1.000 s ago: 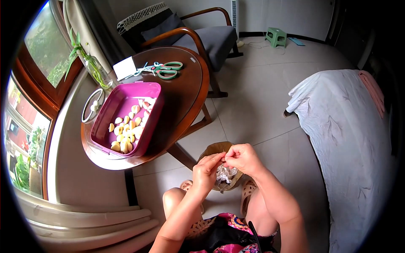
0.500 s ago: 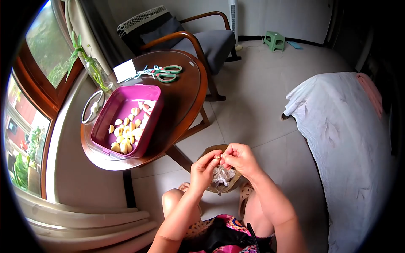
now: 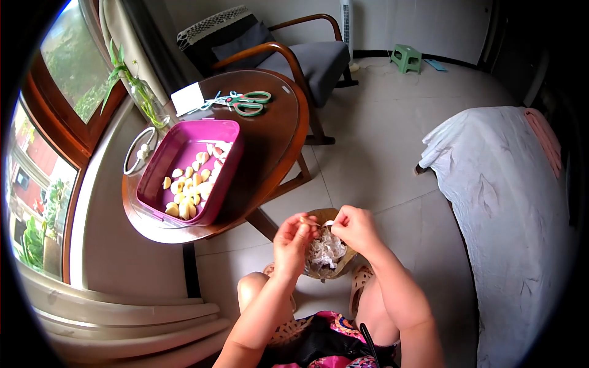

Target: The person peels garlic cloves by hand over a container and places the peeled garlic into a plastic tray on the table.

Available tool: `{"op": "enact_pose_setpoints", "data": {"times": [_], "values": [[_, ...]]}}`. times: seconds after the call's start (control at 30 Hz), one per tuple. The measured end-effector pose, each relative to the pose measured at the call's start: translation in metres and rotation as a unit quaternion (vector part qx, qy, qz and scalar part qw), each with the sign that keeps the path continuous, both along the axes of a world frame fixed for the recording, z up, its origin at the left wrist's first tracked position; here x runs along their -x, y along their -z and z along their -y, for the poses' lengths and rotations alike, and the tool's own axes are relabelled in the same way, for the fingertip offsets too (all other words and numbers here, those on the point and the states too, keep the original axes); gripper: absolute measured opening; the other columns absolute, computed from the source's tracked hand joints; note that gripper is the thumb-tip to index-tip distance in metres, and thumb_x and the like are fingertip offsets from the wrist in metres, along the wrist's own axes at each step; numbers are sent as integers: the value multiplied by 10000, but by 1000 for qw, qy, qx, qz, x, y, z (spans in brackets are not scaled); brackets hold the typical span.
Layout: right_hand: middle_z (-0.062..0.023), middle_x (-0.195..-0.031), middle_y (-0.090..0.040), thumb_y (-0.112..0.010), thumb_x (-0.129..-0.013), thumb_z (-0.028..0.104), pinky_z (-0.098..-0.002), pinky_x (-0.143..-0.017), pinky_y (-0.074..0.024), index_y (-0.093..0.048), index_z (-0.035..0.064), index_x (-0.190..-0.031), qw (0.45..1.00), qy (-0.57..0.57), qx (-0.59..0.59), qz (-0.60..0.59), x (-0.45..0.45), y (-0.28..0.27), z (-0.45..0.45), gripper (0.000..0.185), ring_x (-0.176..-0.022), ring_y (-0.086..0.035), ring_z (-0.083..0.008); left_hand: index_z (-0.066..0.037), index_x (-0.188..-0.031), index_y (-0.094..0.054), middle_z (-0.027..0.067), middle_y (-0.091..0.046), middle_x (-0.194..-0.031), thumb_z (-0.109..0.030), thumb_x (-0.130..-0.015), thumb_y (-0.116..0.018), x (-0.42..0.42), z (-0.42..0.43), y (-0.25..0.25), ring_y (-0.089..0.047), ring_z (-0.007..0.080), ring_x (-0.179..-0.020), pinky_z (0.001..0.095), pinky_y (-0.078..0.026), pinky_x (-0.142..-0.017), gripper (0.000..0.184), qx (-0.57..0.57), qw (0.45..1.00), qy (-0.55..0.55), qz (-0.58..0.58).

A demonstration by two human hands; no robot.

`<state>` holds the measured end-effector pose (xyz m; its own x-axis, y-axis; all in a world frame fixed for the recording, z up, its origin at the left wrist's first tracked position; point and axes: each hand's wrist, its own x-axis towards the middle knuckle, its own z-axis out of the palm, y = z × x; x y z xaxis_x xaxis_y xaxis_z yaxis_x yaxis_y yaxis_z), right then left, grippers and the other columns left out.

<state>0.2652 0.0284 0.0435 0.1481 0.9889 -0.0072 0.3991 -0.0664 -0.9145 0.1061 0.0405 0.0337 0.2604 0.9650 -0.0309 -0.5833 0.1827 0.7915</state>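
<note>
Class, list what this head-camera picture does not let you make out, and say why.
Head view: whether the left hand holds anything; its own fingers hide it.
Head view: what the pale piece at the right hand is; too small.
Head view: the bottom of the brown container; white scraps cover it.
Head view: what stands under the white cloth; the cloth hides it.

We can read no text, label, brand, number or sign anywhere, be it on, beside or beyond the wooden table [image 3: 270, 147].
</note>
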Motion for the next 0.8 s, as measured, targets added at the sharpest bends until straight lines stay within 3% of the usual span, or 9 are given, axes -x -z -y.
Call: {"op": "enact_pose_setpoints", "data": {"times": [0.1, 0.2, 0.4, 0.5, 0.57, 0.63, 0.8], "values": [[-144, -607, -582, -671, -634, 173, -348, -561, -459, -564, 18, -626, 991, 7, 25, 133, -3, -1, -4, 189, -574, -572, -298, 0, -1019, -469, 97, -548, -995, -30, -834, -511, 7, -11, 4, -540, 145, -784, 260, -459, -743, 192, 1, 997, -76, -11], [-142, -640, -593, -618, -624, 88, -353, -594, -469, -600, 35, -650, 980, -32, 53, 190, -12, 15, -11, 62, -616, -586, -287, 8, -1021, -470, 104, -542, -1021, -28, -818, -538, 10, -11, -4, -549, 146, -808, 262, -463, -746, 217, 26, 998, -33, -47], [-137, -668, -603, -604, -616, 60, -332, -603, -472, -626, 38, -684, 969, -27, 93, 228, -14, 34, -19, 75, -617, -589, -274, 17, -980, -490, 108, -547, -1034, 21, -787, -565, 4, -2, -6, -579, 163, -838, 256, -476, -758, 207, 3, 995, -10, -101], [-140, -687, -612, -580, -659, 60, -324, -598, -477, -620, 39, -699, 970, -40, 58, 233, -9, 26, -18, 60, -642, -604, -244, 23, -968, -492, 108, -547, -1042, 59, -768, -569, 4, -3, -3, -583, 159, -852, 246, -473, -770, 217, -12, 991, 5, -132], [-114, -662, -613, -591, -687, 68, -288, -572, -472, -616, 24, -727, 998, -17, 54, 34, -3, 14, -16, 64, -615, -600, -178, 10, -959, -502, 95, -551, -1023, 64, -756, -581, 3, -2, 0, -589, 160, -836, 247, -470, -763, 224, -38, 989, 1, -146], [-56, -663, -614, -599, -754, 97, -214, -536, -454, -607, -5, -785, 990, -18, 18, -139, 4, -3, -11, 106, -601, -573, -80, 10, -950, -508, 91, -549, -1027, 87, -743, -585, 3, -1, -4, -585, 152, -852, 242, -472, -773, 234, -54, 983, 0, -173], [-55, -760, -614, -582, -787, 61, -188, -535, -441, -597, -25, -862, 970, -53, -5, -235, 10, -20, 6, 115, -662, -569, -81, 21, -936, -520, 97, -541, -1039, 71, -742, -596, -1, 1, -3, -573, 136, -864, 234, -480, -779, 214, -117, 970, -18, -212]]}}
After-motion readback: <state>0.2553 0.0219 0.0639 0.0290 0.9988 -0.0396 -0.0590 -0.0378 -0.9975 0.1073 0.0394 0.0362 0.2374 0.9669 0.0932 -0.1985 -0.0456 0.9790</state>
